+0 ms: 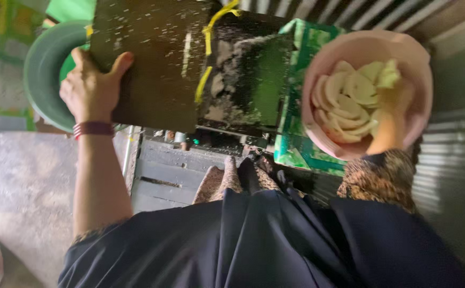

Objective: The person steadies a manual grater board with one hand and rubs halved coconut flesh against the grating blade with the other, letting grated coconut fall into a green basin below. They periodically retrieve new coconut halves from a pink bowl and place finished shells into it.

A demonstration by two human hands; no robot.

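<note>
The left hand (91,88) grips the edge of a dark board (152,58), thumb on top. The right hand (397,98) is down in the pink bowl (419,58), among pale slices (344,101). It is blurry; I cannot tell if it holds any.

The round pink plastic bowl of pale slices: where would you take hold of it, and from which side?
Grip the round pink plastic bowl at its bare rim on the side toward the dark board. The right hand already reaches into the pale slices from the body side, so the opposite rim is free. Its thin lip suits a pinch.
</note>
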